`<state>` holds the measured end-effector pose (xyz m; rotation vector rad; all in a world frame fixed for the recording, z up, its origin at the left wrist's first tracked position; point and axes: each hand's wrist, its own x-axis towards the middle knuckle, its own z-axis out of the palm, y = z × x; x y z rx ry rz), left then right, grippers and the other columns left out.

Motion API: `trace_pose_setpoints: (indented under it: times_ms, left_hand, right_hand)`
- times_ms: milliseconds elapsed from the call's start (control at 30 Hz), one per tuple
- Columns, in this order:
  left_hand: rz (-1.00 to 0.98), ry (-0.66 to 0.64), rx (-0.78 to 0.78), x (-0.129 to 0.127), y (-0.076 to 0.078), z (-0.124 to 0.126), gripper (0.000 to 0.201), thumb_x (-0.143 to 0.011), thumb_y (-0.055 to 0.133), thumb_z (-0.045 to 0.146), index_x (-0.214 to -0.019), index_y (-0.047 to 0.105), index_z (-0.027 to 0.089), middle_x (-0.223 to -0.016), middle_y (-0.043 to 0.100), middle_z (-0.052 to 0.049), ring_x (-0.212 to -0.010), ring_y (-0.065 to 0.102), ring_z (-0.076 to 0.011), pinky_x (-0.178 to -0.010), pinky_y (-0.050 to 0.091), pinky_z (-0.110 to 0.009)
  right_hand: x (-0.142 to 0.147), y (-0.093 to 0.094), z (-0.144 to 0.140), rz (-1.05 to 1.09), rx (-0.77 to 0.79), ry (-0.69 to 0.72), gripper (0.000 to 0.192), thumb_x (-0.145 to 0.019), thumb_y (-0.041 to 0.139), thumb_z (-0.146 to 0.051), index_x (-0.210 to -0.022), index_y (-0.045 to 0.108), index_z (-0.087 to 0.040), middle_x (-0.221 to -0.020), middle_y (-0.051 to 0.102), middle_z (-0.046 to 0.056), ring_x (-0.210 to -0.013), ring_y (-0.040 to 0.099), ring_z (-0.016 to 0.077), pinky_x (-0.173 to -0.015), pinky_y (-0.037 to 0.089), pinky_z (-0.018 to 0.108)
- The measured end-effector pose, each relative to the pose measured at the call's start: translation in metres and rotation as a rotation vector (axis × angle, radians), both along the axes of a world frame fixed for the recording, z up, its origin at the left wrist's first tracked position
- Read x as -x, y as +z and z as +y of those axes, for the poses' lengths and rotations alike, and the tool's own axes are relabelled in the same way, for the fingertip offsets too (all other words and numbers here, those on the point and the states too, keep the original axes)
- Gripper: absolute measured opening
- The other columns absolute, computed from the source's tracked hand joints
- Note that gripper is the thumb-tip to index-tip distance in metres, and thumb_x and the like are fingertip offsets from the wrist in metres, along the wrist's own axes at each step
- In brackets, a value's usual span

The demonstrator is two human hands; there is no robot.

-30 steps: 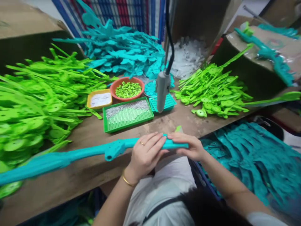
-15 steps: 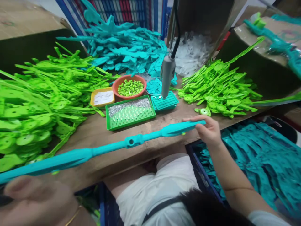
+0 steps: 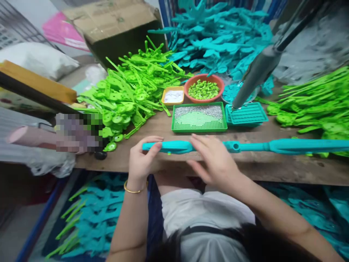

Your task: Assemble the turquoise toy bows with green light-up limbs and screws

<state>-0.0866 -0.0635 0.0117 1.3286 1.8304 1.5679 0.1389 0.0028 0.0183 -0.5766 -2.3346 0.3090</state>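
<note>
A long teal plastic piece [image 3: 255, 146] lies level across the front of the wooden workbench, with a round hole near its middle and small bright green bits on its lower edge. My left hand [image 3: 141, 158] pinches its left end between thumb and fingers. Over the piece's left half is my right hand [image 3: 215, 160], fingers stretched out and thumb held apart below; whether it touches the piece I cannot tell. A grey electric screwdriver [image 3: 252, 80] hangs at a tilt above a teal tray [image 3: 261, 112]. Beside that stands a green perforated tray [image 3: 199, 129] with small metal bits.
Green parts lie heaped at left [image 3: 128, 91] and right [image 3: 327, 105], with a teal heap [image 3: 212, 43] behind. An orange bowl [image 3: 222, 89] holds green pegs; a yellow dish [image 3: 163, 96] holds white bits. A crate of teal parts [image 3: 98, 214] sits below left.
The view has swung left. My left hand has come in to the piece's left end, and my right hand has left its right end for the left half. The piece has shifted right.
</note>
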Motion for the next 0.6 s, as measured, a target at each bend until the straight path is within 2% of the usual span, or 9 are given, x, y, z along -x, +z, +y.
trace_pose_setpoints:
  times_ms: [100,167,267,367,433,533,600]
  left_hand:
    - [0.051,-0.028,0.041,0.007,-0.001,-0.002,0.025,-0.082,0.066,0.040,-0.089,0.069,0.016,-0.092,0.073,-0.006,-0.089,0.067,-0.0182,-0.082,0.053,-0.031]
    - [0.135,-0.105,0.039,0.018,-0.010,-0.003,0.034,-0.084,0.062,0.047,-0.097,0.068,0.016,-0.098,0.072,-0.009,-0.094,0.067,-0.0197,-0.084,0.053,-0.032]
    - [0.390,-0.270,0.060,0.040,-0.030,0.000,0.053,-0.076,0.065,0.059,-0.104,0.066,0.015,-0.104,0.071,-0.013,-0.097,0.066,-0.0233,-0.085,0.052,-0.035]
    - [0.679,-0.311,0.158,0.053,-0.044,0.004,0.043,-0.074,0.064,0.059,-0.080,0.066,0.016,-0.077,0.069,-0.007,-0.071,0.065,-0.0189,-0.068,0.051,-0.029]
    - [0.770,-0.322,0.204,0.056,-0.045,0.006,0.039,-0.078,0.060,0.054,-0.065,0.060,0.017,-0.061,0.062,-0.003,-0.056,0.057,-0.0142,-0.056,0.045,-0.025]
    - [0.691,-0.353,0.232,0.062,-0.040,0.001,0.038,-0.075,0.066,0.053,-0.064,0.059,0.018,-0.060,0.061,-0.001,-0.053,0.055,-0.0128,-0.052,0.042,-0.023]
    - [0.555,-0.349,0.220,0.076,-0.039,-0.008,0.044,-0.069,0.069,0.061,-0.067,0.062,0.018,-0.063,0.064,-0.001,-0.056,0.058,-0.0136,-0.054,0.045,-0.023]
  right_hand:
    - [0.048,-0.004,0.004,-0.121,0.012,0.011,0.057,-0.092,0.050,-0.048,-0.133,0.048,-0.009,-0.128,0.060,0.019,-0.114,0.058,0.0314,-0.095,0.048,0.047]
    - [0.058,-0.010,0.009,-0.156,0.038,0.020,0.051,-0.093,0.048,-0.049,-0.125,0.055,-0.011,-0.119,0.065,0.016,-0.104,0.062,0.0288,-0.083,0.052,0.040]
    - [0.058,-0.021,0.011,-0.141,0.039,0.022,0.043,-0.094,0.046,-0.048,-0.118,0.060,-0.014,-0.110,0.068,0.012,-0.093,0.063,0.0253,-0.071,0.051,0.035]
    - [0.062,-0.026,0.009,-0.134,0.039,0.008,0.044,-0.094,0.046,-0.049,-0.117,0.061,-0.015,-0.109,0.069,0.013,-0.090,0.063,0.0242,-0.071,0.050,0.035]
    - [0.065,-0.024,0.006,-0.139,0.075,0.009,0.045,-0.093,0.046,-0.049,-0.119,0.060,-0.015,-0.110,0.068,0.014,-0.092,0.063,0.0250,-0.075,0.051,0.036]
    - [0.045,-0.018,-0.002,-0.059,0.129,0.089,0.048,-0.092,0.051,-0.047,-0.128,0.055,-0.016,-0.118,0.065,0.015,-0.104,0.061,0.0288,-0.085,0.051,0.044]
    - [0.007,-0.016,-0.006,0.070,0.267,0.126,0.047,-0.089,0.057,-0.043,-0.131,0.054,-0.022,-0.123,0.062,0.014,-0.112,0.057,0.0305,-0.093,0.048,0.048]
